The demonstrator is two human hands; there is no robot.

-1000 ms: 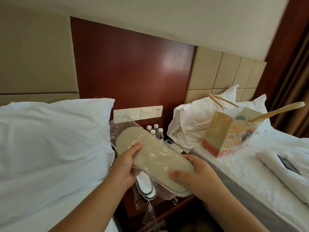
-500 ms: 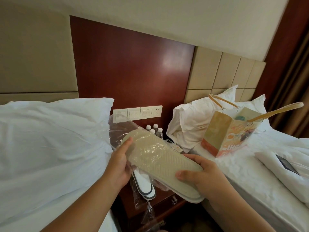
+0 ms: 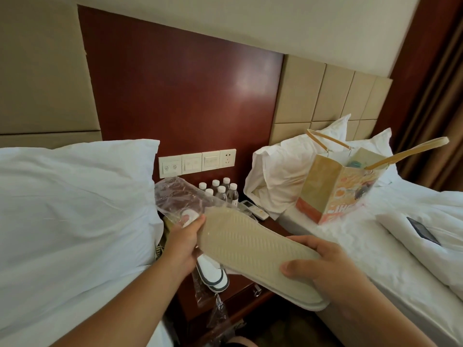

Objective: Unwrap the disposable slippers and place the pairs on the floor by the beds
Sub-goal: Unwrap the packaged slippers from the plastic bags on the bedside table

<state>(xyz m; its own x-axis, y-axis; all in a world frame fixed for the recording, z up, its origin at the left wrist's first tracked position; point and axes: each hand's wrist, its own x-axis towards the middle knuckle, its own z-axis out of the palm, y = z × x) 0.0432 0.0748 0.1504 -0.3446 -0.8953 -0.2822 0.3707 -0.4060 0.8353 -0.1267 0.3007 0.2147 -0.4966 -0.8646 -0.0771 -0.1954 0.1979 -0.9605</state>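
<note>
**A:** Where are the slippers?

**B:** The beige-soled slippers (image 3: 258, 254) are held in mid-air, sole up, above the front edge of the nightstand (image 3: 240, 284) between the two beds. It looks like a stacked pair, but only the top sole shows plainly.

**A:** And the hands?

**B:** The right hand (image 3: 325, 266) is curled round the near end, thumb on the sole. The left hand (image 3: 183, 241) pinches the clear wrapper (image 3: 180, 196) at the far end. The wrapper balloons back toward the wall. I cannot tell whether the slippers' tip is inside its mouth or just free of it.

**A:** So which step is this?

**B:** The unwrapping, I'd judge, and close to done. Next the two hands need to part fully, the wrapper needs dropping, and the pair has to go down by a bed. Hardly any floor shows from here.

**A:** What else is left to do?

**B:** A second pair (image 3: 213, 274), white with dark trim, lies in plastic at the nightstand's front left, under the held pair. Water bottles (image 3: 221, 190) stand at the back edge, with a remote (image 3: 254, 209) beside them.
</note>
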